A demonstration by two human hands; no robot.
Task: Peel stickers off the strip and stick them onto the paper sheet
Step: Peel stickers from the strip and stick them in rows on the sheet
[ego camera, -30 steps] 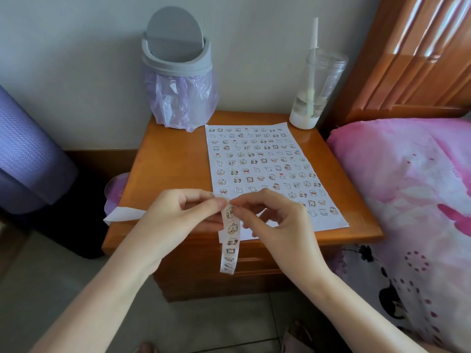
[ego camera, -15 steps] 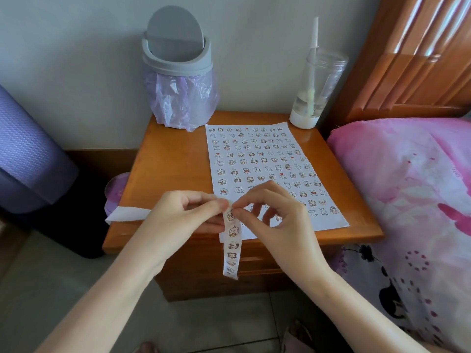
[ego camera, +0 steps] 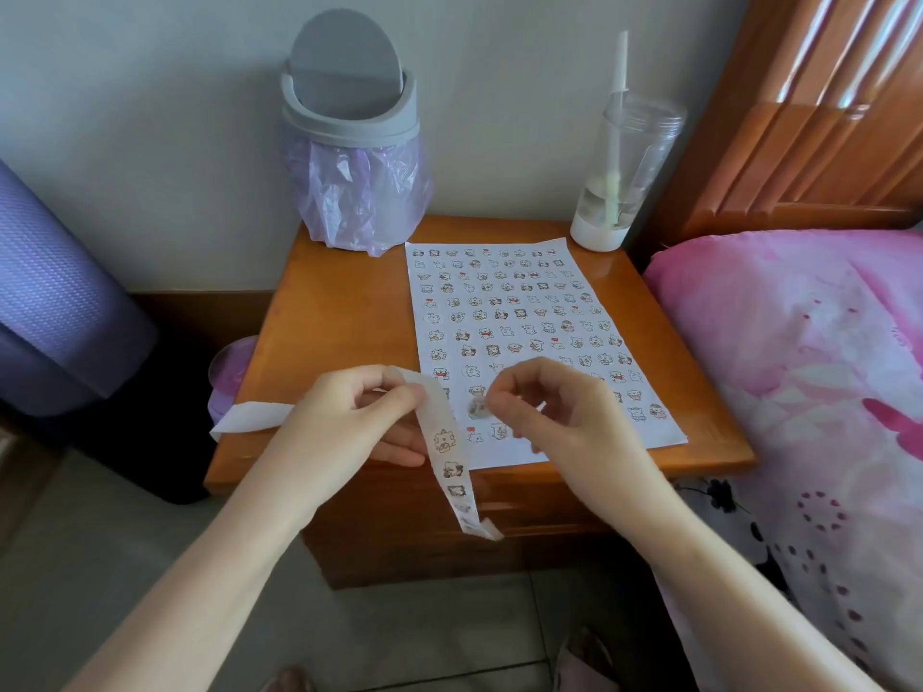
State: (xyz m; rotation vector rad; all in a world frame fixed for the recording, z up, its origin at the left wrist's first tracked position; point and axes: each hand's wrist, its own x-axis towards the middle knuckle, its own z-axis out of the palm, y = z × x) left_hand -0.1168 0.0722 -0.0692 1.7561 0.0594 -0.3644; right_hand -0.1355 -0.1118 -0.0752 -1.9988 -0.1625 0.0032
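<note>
A white paper sheet (ego camera: 519, 312) covered with rows of small cartoon stickers lies on the wooden nightstand (ego camera: 339, 312). My left hand (ego camera: 349, 422) pinches the white sticker strip (ego camera: 449, 457), which hangs down past the nightstand's front edge; its used blank end trails off to the left. My right hand (ego camera: 554, 412) is just right of the strip, thumb and forefinger pinched on one small peeled sticker (ego camera: 477, 408), held over the sheet's near left part. The two hands are apart.
A grey swing-lid bin (ego camera: 349, 137) with a purple liner stands at the nightstand's back left. A clear tumbler (ego camera: 619, 167) with a straw stands at the back right. A pink quilt (ego camera: 799, 372) borders the right side, and a purple rolled mat (ego camera: 50, 302) stands at the left.
My right hand has pulled a sticker off the strip and moved right, away from my left hand. The strip has swung a little to the right.
</note>
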